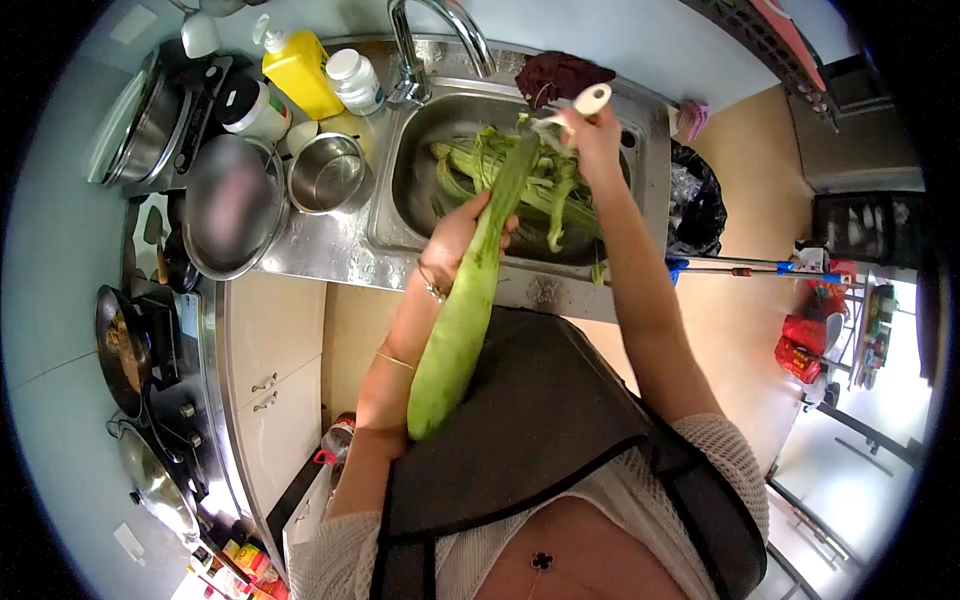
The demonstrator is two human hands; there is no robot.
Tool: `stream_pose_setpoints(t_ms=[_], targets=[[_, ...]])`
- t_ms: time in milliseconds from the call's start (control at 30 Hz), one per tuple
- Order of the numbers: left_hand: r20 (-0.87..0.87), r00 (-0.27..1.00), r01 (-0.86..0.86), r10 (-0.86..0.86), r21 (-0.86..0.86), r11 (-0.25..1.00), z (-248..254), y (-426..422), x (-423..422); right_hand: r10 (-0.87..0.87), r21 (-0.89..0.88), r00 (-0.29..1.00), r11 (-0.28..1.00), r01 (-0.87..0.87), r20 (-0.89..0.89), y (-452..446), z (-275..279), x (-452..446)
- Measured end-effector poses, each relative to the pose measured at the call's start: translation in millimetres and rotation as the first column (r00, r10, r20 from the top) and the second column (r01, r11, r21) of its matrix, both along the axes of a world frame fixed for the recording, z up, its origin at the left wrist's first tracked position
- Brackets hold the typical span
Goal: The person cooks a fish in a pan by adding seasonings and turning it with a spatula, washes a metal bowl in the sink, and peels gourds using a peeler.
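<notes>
A long green gourd-like vegetable (455, 340) slants from my apron up over the sink, its narrow end darker green. My left hand (466, 232) is wrapped round its middle. Beside the narrow end, my right hand (592, 140) grips a peeler (592, 100) by its pale handle; the blade is small and partly hidden. Green peelings (560, 190) lie heaped in the steel sink (410, 165), below both hands.
A chrome faucet (408, 60) stands behind the sink, with a dark red cloth (560, 78) at the back edge. Left are a steel pot (328, 172), a large metal bowl (235, 262), a yellow pump bottle (303, 75) and white jars. A black bin bag (700, 205) hangs right.
</notes>
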State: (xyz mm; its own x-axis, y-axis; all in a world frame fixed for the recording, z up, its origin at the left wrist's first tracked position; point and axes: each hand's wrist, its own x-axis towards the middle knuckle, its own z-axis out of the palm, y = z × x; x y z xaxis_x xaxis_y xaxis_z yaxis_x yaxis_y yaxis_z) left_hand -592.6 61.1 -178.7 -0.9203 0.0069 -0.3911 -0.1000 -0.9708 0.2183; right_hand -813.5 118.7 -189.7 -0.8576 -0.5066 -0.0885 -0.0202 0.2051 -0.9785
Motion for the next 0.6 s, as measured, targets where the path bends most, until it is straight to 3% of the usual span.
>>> stream_pose_setpoints(t_ms=[33,67,100,167,233,300,367,400,433,500,533,567,600], targets=[[0.112,0.994,-0.002,0.011,-0.082,0.997,5,3,0,-0.041,0.260,0.992,0.963,0.071,-0.116,-1,5,-11],[0.228,0.973,0.007,0.029,-0.155,0.988,9,5,3,0.004,0.346,0.936,0.930,0.126,-0.353,6,-40,-47],[0.226,0.973,-0.003,0.039,-0.157,0.988,11,1,3,0.015,0.327,0.817,0.921,0.213,-0.576,14,-35,-54],[0.181,0.978,-0.073,0.099,-0.142,0.987,12,-4,7,-0.097,0.010,0.967,0.995,0.102,-0.235,13,17,-21],[0.185,0.976,-0.076,0.112,-0.190,0.979,12,-4,8,0.158,-0.100,0.976,0.980,-0.173,-0.148,19,54,30],[0.176,0.978,-0.069,0.114,-0.243,0.968,10,-6,7,0.459,-0.252,0.887,0.866,-0.433,0.051,32,67,86],[0.148,0.977,-0.100,0.153,-0.317,0.943,18,-3,5,0.672,-0.448,0.715,0.708,-0.546,0.192,39,66,125],[0.119,0.975,-0.128,0.187,-0.388,0.913,22,-2,5,0.685,-0.464,0.685,0.705,-0.537,0.248,38,63,135],[0.062,0.981,-0.151,0.181,-0.338,0.929,23,-3,6,0.695,-0.479,0.652,0.703,-0.526,0.303,37,60,139],[0.120,0.967,-0.217,0.226,-0.080,0.973,0,-8,5,0.625,-0.360,0.723,0.774,-0.521,0.295,27,54,116],[0.124,0.968,-0.212,0.220,-0.078,0.974,-7,-9,8,0.512,-0.462,0.830,0.804,-0.374,0.219,12,36,101],[0.124,0.987,-0.085,0.100,-0.116,0.990,-13,-9,10,0.373,-0.318,0.921,0.891,-0.323,0.110,2,28,71],[0.127,0.992,0.041,-0.021,-0.158,0.987,-15,-11,11,0.161,-0.126,0.981,0.981,-0.148,0.106,-7,3,34]])
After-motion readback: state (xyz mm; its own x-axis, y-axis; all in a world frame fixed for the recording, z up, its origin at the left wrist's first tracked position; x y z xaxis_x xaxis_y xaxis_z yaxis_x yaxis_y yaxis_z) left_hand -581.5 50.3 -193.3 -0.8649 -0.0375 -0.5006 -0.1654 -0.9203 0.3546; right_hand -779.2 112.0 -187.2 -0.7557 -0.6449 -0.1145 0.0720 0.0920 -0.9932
